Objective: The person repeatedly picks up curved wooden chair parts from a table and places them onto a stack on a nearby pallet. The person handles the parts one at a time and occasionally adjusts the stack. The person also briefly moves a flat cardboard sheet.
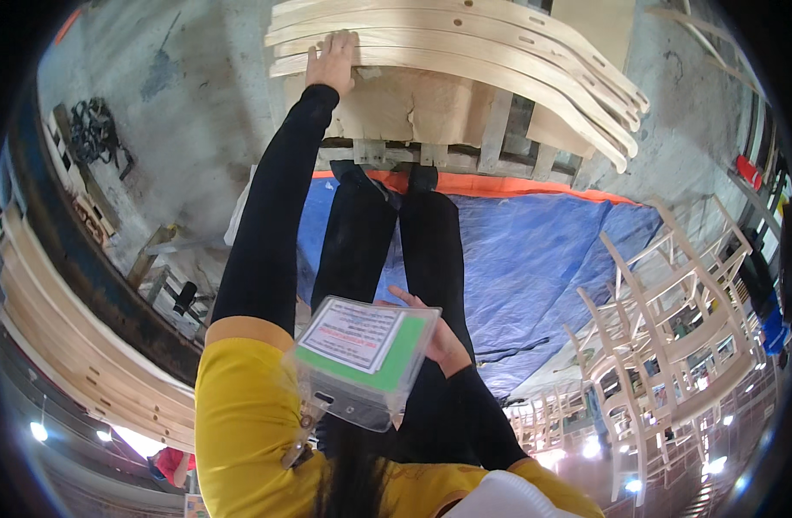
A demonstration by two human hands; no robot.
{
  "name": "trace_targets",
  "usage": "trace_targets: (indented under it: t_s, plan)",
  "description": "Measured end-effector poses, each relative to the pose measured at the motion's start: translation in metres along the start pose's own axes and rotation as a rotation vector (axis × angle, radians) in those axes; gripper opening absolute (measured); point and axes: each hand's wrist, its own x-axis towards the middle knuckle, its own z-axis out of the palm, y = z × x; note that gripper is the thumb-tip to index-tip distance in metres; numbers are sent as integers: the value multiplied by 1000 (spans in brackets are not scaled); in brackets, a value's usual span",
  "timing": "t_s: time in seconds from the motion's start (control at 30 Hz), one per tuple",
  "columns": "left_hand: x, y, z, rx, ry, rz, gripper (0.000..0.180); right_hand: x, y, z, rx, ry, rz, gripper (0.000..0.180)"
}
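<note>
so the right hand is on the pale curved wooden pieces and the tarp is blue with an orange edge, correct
Not quite: the head view shows the left hand on the pale curved wooden pieces; the right hand is partly behind the badge holder. The tarp is indeed blue with an orange edge.

Pretty clearly a furniture workshop, folks: unfinished chairs [711, 393] piled lower right, wooden slats [465, 39] up top, more planks [76, 328] lower left, bare concrete floor [197, 69] upper left.
</note>
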Motion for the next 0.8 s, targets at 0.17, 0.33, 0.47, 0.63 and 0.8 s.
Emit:
trace_targets:
  t_s: [0.17,0.33,0.47,0.63,0.8]
  plan:
    - [30,9,42,80,169,-27,92,-1,-13,16,67,14,-43,68]
    - [32,8,47,109,235,32,93,7,-1,14,143,8,-47,66]
    - [39,6,54,107,196,7,92,10,3,16,139,15,-43,68]
    - [34,-1,48,55,246,102,76,10,6,18,53,25,-14,70]
    - [30,-3,58,91,175,62,60,9,6,24,-15,36,29,72]
